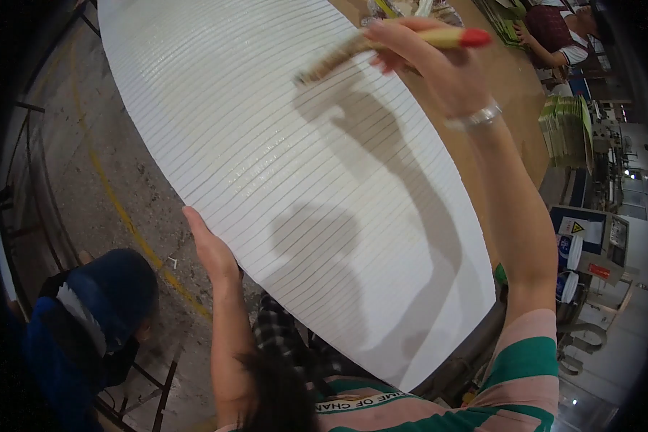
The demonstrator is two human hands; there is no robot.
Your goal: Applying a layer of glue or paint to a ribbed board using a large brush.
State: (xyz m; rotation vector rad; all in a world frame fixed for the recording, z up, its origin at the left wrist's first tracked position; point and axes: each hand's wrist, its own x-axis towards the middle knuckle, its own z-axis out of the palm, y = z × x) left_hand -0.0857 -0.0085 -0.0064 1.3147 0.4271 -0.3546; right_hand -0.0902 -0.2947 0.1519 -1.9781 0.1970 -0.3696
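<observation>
A wide spread of overlapping white sheets (216, 137), their edges stepped in many close lines, lies before me. Parts of it shine wet. At its left edge rests my left hand (214, 248), its visible fingers stretched out along the border; the thumb is hidden. My right hand (446, 75) is closed around a brush (439, 37) with a pale, red-tipped handle. The brush's brown bristle end (324, 66) points left over the upper part of the sheets; whether it touches them, I cannot tell. Hand and brush are slightly blurred, and shadows of my arm and head fall across the sheets.
A brown tabletop (522, 108) shows beyond the sheets, with plastic-wrapped items (417, 9) at its far edge. Green printed stacks (565, 129) stand at right. Another person (561, 32) works at upper right; someone in a blue cap (119, 295) is at lower left.
</observation>
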